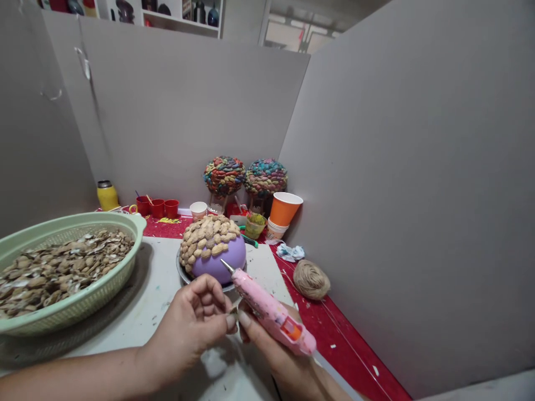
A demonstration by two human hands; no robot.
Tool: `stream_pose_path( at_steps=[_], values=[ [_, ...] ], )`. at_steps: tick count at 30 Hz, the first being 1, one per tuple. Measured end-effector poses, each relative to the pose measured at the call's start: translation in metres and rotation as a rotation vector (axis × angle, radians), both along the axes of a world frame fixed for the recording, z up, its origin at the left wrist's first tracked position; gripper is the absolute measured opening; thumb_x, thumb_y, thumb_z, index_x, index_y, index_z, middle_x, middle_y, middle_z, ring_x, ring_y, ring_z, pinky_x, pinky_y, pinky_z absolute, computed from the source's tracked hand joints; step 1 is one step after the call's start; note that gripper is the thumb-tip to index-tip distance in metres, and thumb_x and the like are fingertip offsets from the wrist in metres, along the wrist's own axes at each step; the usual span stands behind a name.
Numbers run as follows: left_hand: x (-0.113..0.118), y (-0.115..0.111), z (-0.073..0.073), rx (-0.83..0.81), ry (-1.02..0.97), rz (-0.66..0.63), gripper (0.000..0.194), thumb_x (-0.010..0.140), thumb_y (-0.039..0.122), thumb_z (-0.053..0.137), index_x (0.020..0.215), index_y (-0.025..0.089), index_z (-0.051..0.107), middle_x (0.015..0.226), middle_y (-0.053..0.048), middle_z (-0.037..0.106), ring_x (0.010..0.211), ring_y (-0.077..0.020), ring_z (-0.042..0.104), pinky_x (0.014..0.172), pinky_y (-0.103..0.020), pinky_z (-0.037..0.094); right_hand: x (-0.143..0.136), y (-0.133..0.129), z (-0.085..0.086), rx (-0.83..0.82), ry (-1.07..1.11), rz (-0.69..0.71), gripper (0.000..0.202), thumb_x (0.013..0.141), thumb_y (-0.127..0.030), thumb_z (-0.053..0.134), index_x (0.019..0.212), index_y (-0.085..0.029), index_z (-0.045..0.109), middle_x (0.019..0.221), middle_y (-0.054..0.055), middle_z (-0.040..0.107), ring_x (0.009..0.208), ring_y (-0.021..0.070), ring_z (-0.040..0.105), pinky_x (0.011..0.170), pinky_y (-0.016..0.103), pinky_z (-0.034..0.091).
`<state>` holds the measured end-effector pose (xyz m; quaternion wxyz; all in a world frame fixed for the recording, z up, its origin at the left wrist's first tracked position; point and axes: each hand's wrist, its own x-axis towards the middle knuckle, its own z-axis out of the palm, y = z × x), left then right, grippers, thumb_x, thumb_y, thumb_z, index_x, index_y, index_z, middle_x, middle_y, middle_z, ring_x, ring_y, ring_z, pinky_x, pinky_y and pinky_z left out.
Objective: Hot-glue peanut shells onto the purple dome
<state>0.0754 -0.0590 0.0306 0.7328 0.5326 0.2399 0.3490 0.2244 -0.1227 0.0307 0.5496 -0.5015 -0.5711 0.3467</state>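
My right hand is closed around a pink hot glue gun, its metal nozzle pointing up and left. With its fingertips pinched, my left hand meets my right thumb over a small brownish piece, which looks like a peanut shell and is mostly hidden by the fingers. Just beyond both hands, a purple balloon rests in a metal bowl. Peanut shells cover its top and left side, while smooth purple shows at the front right. The nozzle tip appears in front of that bare part.
At left stands a green plastic basket of shells. Red cups, a yellow jar and orange paper cups line the back, near two colourful shell-covered balls. A twine ball lies right. Grey partitions enclose the table.
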Motion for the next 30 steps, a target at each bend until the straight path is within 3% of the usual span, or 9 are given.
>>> stream_pose_path(
  at_steps=[6,12,16,21,30],
  values=[
    [0.002,0.000,0.004,-0.163,-0.031,-0.075,0.033,0.065,0.015,0.078,0.072,0.017,0.046,0.067,0.004,0.060,0.058,-0.0091,0.059,0.060,-0.021,0.047,0.002,0.002,-0.008,-0.048,0.145,0.148,0.044,0.088,-0.056,0.062,0.068,-0.017,0.057,0.068,0.002,0.057,0.062,0.0147,0.052,0.060,0.026,0.046],
    [0.000,-0.003,0.002,-0.271,-0.106,-0.170,0.030,0.071,0.014,0.075,0.075,0.017,0.045,0.065,0.004,0.058,0.058,-0.0089,0.058,0.062,-0.023,0.049,0.006,0.001,-0.017,-0.102,0.223,0.212,0.044,0.088,-0.057,0.064,0.090,-0.014,0.063,0.076,0.006,0.063,0.066,0.0162,0.058,0.063,0.028,0.048],
    [-0.001,-0.004,0.001,-0.302,-0.126,-0.189,0.032,0.073,0.014,0.075,0.075,0.017,0.043,0.067,0.003,0.060,0.059,-0.0096,0.059,0.063,-0.024,0.049,0.006,0.000,-0.020,-0.106,0.250,0.208,0.048,0.085,-0.062,0.064,0.082,-0.014,0.064,0.070,0.006,0.063,0.064,0.0169,0.058,0.061,0.029,0.049],
    [0.000,-0.005,0.002,-0.204,-0.114,-0.132,0.035,0.071,0.015,0.076,0.074,0.018,0.042,0.067,0.004,0.060,0.059,-0.0109,0.061,0.062,-0.024,0.048,0.006,0.001,-0.020,-0.089,0.270,0.226,0.046,0.088,-0.059,0.063,0.073,-0.016,0.062,0.068,0.005,0.061,0.064,0.0165,0.058,0.062,0.028,0.048],
    [0.000,0.002,-0.001,-0.029,-0.011,0.007,0.032,0.070,0.018,0.077,0.072,0.018,0.046,0.070,0.004,0.061,0.063,-0.0090,0.058,0.062,-0.021,0.047,0.004,0.001,-0.005,-0.062,0.094,0.077,0.032,0.085,-0.043,0.067,0.067,-0.018,0.058,0.065,0.000,0.055,0.062,0.0147,0.049,0.057,0.025,0.040]
  ],
)
